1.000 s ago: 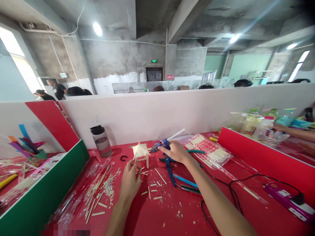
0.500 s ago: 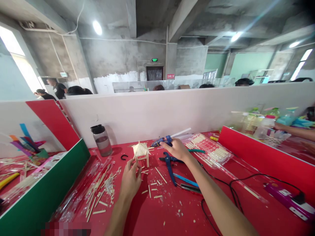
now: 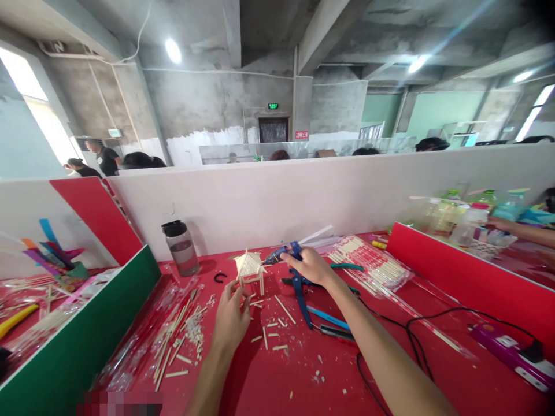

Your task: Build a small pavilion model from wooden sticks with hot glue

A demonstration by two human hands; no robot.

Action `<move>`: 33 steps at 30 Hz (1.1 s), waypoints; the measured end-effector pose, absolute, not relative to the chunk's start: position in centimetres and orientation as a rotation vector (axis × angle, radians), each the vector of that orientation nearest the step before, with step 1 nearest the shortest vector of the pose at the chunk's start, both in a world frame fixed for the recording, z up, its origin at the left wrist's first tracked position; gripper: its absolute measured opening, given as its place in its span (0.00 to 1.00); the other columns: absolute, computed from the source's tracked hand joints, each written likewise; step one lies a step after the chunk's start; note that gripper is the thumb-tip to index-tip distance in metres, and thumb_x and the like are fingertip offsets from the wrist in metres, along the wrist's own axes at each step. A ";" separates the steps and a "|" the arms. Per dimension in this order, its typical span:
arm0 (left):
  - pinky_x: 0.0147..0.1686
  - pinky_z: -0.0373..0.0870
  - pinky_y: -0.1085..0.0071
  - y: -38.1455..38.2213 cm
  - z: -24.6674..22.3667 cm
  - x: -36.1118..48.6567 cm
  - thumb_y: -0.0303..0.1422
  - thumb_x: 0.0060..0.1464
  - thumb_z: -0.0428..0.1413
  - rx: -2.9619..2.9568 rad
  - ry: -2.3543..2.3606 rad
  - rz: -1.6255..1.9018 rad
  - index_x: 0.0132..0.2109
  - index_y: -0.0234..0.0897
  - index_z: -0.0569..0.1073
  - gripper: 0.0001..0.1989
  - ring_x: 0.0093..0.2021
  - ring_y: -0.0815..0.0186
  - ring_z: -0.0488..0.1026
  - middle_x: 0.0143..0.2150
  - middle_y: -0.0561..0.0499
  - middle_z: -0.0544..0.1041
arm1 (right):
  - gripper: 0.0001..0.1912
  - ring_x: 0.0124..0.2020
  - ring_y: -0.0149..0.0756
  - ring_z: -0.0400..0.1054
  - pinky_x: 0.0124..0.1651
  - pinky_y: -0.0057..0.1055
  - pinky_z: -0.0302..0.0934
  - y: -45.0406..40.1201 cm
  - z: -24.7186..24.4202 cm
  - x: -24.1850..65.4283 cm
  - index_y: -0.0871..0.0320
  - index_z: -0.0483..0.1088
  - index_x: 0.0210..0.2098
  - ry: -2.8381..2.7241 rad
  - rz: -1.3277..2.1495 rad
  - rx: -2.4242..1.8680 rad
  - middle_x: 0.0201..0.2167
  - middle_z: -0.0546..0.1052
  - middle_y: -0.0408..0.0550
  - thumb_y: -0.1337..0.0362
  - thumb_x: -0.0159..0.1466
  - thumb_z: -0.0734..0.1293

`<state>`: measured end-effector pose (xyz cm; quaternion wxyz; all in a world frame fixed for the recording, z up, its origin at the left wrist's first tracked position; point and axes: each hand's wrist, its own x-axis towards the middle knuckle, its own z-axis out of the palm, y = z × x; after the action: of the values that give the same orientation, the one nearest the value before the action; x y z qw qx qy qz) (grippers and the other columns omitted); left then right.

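Observation:
A small pavilion model (image 3: 248, 263) built of pale wooden sticks stands upright on the red table, with a pointed roof and thin legs. My left hand (image 3: 235, 309) is closed, its thumb and fingertips at the model's front left leg; the exact contact is partly hidden. In my right hand (image 3: 313, 264) is a blue hot glue gun (image 3: 281, 252), a clear glue stick projecting from its back. Its nozzle meets or nearly meets the right edge of the roof. Short cut sticks (image 3: 272, 335) lie in front of the model. Blue-handled cutters (image 3: 299, 297) rest below my right wrist.
A water bottle (image 3: 181, 248) stands back left. Loose sticks (image 3: 167, 355) and plastic wrapping lie left, bundled sticks (image 3: 373, 263) right. A black cable runs near a purple power strip (image 3: 511, 352). Green (image 3: 87, 329) and red (image 3: 468, 277) dividers flank the table; another person's arm (image 3: 520, 230) shows beyond.
My right hand has brought the glue gun slightly left and down, its nozzle now close to the roof's right edge. My left hand stays at the model.

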<state>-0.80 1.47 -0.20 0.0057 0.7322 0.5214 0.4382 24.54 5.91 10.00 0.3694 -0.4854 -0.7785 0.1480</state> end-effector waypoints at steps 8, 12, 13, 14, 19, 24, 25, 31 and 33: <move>0.51 0.72 0.56 1.7 -0.7 -1.1 0.27 0.57 0.51 2.298 1.633 1.373 0.38 0.37 0.73 0.06 0.53 0.54 0.72 0.52 0.40 0.70 | 0.20 0.41 0.46 0.75 0.40 0.32 0.61 5.4 10.8 25.7 0.53 0.77 0.36 -2.031 0.474 -1.303 0.36 0.81 0.48 0.44 0.65 0.63; 0.52 0.72 0.56 1.9 -0.9 -1.1 0.27 0.57 0.51 2.315 1.621 1.391 0.38 0.38 0.73 0.06 0.55 0.54 0.71 0.52 0.41 0.70 | 0.25 0.22 0.34 0.67 0.27 0.28 0.59 5.4 10.9 26.0 0.56 0.73 0.33 -1.952 0.929 -1.113 0.22 0.74 0.42 0.40 0.64 0.62; 0.52 0.72 0.56 1.9 -0.9 -1.2 0.27 0.57 0.51 2.316 1.619 1.391 0.38 0.38 0.73 0.06 0.55 0.54 0.71 0.52 0.41 0.70 | 0.26 0.18 0.31 0.63 0.23 0.27 0.56 5.6 10.8 25.9 0.57 0.71 0.31 -1.885 1.018 -1.088 0.18 0.71 0.40 0.39 0.63 0.61; 0.52 0.72 0.56 1.9 -0.9 -1.2 0.27 0.57 0.51 2.314 1.618 1.390 0.38 0.38 0.73 0.06 0.55 0.54 0.71 0.51 0.41 0.70 | 0.27 0.16 0.30 0.59 0.21 0.27 0.54 5.8 10.5 25.8 0.57 0.70 0.30 -1.804 1.087 -1.065 0.16 0.68 0.39 0.38 0.63 0.61; 0.51 0.73 0.57 1.7 -0.6 -1.1 0.28 0.58 0.51 2.297 1.637 1.364 0.38 0.38 0.73 0.06 0.53 0.55 0.72 0.52 0.41 0.70 | 0.19 0.20 0.28 0.61 0.23 0.25 0.57 6.9 9.2 26.9 0.58 0.66 0.30 -1.446 1.195 -1.013 0.21 0.69 0.41 0.47 0.60 0.68; 0.49 0.73 0.58 1.4 -0.1 -0.9 0.28 0.59 0.50 2.300 1.637 1.351 0.38 0.38 0.72 0.07 0.50 0.56 0.73 0.50 0.42 0.69 | 0.07 0.21 0.30 0.66 0.26 0.26 0.63 8.1 7.2 29.3 0.56 0.64 0.35 -1.579 0.992 -1.354 0.23 0.71 0.40 0.66 0.56 0.66; 0.48 0.73 0.58 1.3 0.0 -0.8 0.29 0.59 0.49 2.300 1.637 1.347 0.38 0.38 0.72 0.07 0.49 0.56 0.73 0.50 0.42 0.69 | 0.06 0.22 0.32 0.68 0.26 0.27 0.64 8.5 6.7 29.7 0.56 0.64 0.35 -1.649 0.867 -1.422 0.24 0.72 0.40 0.66 0.57 0.64; 0.48 0.73 0.59 1.2 0.2 -0.7 0.29 0.60 0.49 2.294 1.628 1.354 0.37 0.38 0.71 0.06 0.50 0.56 0.73 0.49 0.43 0.69 | 0.02 0.32 0.41 0.75 0.36 0.33 0.66 10.7 3.4 31.2 0.58 0.68 0.35 -1.821 0.606 -1.561 0.29 0.78 0.48 0.66 0.61 0.64; 0.48 0.74 0.59 1.2 0.2 -0.7 0.29 0.59 0.49 2.289 1.627 1.360 0.37 0.39 0.71 0.07 0.50 0.56 0.72 0.48 0.43 0.70 | 0.03 0.38 0.46 0.75 0.41 0.35 0.65 11.2 2.3 31.4 0.59 0.69 0.35 -1.881 0.480 -1.608 0.33 0.79 0.52 0.66 0.61 0.66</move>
<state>-0.69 1.21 0.23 0.0109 0.7336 0.5214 0.4358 31.42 11.22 2.26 0.3055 -0.6075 -0.7105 0.1812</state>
